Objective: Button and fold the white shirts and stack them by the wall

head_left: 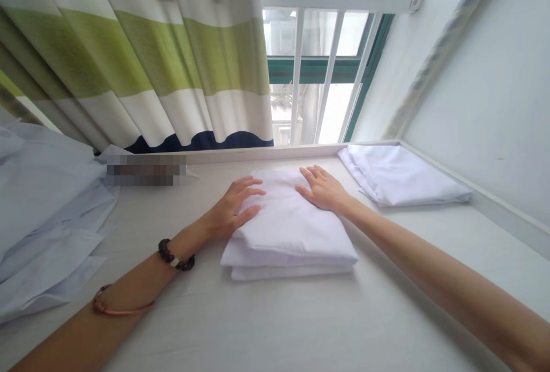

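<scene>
A folded white garment (292,228) lies in layers on the white tabletop (206,320) in front of me. My left hand (243,206) rests along its left edge, fingers apart and pointing inward over the cloth. On the far right part of the cloth lies my right hand (320,187), its fingers spread and nearly flat. Neither hand grips the fabric. A dark beaded bracelet (176,256) and a thin reddish bangle (122,306) are on my left wrist and forearm.
Another folded white garment (408,174) sits at the back right corner. Loose white clothes (47,206) are heaped at the left. Behind the table's raised back rim (232,155) hang a green-and-cream curtain (141,51) and a white window railing (335,2). A pixelated patch covers something near the heap.
</scene>
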{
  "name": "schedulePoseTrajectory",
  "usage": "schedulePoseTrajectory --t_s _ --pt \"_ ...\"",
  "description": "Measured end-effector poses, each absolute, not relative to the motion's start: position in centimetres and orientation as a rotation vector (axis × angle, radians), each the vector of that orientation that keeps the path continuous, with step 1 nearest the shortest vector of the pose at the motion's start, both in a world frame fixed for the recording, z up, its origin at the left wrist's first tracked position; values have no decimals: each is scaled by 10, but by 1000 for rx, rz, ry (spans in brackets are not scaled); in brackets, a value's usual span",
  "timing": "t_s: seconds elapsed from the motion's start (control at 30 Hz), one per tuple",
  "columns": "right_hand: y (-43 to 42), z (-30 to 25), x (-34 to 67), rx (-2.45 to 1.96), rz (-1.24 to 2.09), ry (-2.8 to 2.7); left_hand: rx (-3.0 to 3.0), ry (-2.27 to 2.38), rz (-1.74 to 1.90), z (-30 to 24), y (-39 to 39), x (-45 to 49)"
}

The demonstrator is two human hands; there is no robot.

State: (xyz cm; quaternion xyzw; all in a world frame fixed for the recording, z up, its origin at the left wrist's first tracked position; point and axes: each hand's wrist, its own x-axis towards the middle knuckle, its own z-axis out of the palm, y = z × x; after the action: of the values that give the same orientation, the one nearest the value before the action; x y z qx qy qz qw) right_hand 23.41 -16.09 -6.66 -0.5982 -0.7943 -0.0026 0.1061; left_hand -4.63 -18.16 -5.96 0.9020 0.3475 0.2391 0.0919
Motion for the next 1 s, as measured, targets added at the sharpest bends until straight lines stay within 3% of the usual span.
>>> schedulePoseTrajectory --t_s 0.23,0.43,0.7,1.0 --pt "-179 -69 253 -1272 143 -2173 2490 740 767 -59 -210 -76" --pt "-237 -70 270 -771 264 -2533 2638 769 854 -58 -223 -70" --pt "-203 -67 266 -930 120 -2580 2819 1000 936 -61 -193 -52" --pt "-237 -70 268 -705 171 -2450 2763 1108 1141 -65 -193 -54"
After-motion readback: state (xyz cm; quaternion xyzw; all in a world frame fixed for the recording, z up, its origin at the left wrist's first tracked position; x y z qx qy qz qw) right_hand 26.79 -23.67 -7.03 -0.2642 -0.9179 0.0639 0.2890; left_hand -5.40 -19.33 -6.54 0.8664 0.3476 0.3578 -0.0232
